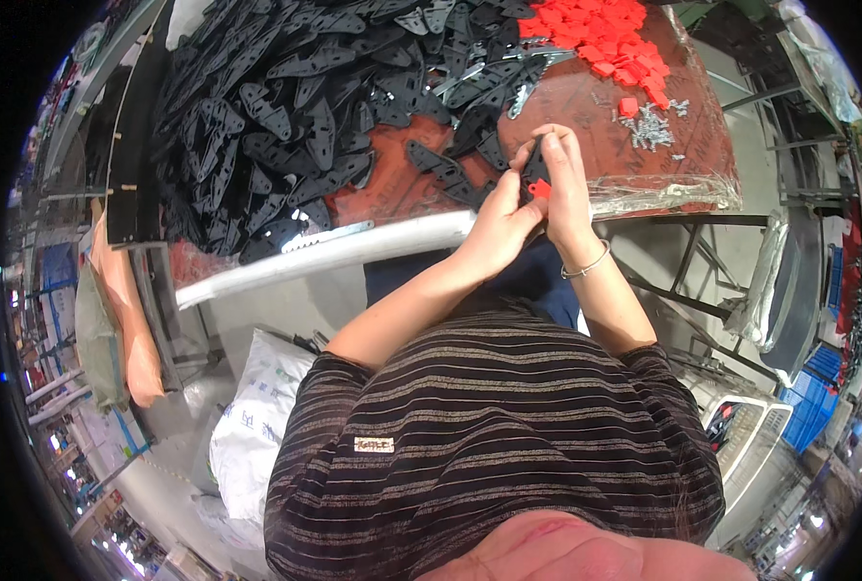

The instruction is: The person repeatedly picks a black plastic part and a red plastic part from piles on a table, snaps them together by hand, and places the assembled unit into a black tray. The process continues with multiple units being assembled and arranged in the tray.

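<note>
Over the table's near edge, my left hand (500,221) and my right hand (566,189) come together around one black plastic part. A red plastic piece (540,188) shows between the palms, against that part. Most of the black part is covered by my fingers, so how the two pieces join cannot be seen. Just left of my hands lies a loose black plastic part (438,167), flat and elongated with holes. A big heap of similar black parts (315,116) fills the left and middle of the table.
A pile of red pieces (610,44) sits at the far right, with small metal screws (651,128) nearer me. The reddish-brown tabletop (566,107) has a padded white front edge (334,254). A white sack (257,416) stands on the floor at left; blue crates (810,402) are at right.
</note>
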A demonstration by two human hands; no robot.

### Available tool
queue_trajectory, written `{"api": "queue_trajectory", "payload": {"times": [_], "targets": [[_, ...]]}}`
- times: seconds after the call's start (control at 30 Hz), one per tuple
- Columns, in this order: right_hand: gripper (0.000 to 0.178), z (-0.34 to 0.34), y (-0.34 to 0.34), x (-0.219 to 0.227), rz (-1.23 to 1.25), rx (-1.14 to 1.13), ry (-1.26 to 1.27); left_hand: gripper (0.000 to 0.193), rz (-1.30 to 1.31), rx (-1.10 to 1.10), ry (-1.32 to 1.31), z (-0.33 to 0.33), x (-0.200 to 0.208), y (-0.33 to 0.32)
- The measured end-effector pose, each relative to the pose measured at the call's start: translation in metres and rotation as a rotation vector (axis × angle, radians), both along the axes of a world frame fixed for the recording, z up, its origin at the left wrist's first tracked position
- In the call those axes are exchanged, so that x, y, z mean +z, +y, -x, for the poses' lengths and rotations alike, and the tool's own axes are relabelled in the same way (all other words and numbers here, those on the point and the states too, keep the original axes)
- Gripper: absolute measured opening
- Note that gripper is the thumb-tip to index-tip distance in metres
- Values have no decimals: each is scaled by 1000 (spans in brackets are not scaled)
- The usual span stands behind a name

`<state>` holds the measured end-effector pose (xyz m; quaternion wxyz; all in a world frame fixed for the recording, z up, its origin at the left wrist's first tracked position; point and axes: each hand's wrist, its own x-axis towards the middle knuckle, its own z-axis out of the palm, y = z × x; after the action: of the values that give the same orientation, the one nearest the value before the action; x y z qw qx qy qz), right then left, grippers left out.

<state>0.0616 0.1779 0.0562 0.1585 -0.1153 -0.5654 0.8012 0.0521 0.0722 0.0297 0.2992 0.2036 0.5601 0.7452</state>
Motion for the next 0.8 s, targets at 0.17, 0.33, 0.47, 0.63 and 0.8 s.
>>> {"api": "queue_trajectory", "payload": {"times": [0.17,0.33,0.47,0.63,0.8], "targets": [[19,-4,41,-24,-288,-27,-90,46,256,38,299,14,-6,5],[25,4,105,-40,-327,-173,-158,44,490,246,777,34,14,2],[27,13,138,-35,-1257,-313,-435,45,684,195,859,40,8,-7],[17,45,166,-37,-1687,-333,-478,57,833,142,940,37,5,-5],[14,65,183,-59,-1748,-227,-392,56,802,147,914,46,1,-7]]}}
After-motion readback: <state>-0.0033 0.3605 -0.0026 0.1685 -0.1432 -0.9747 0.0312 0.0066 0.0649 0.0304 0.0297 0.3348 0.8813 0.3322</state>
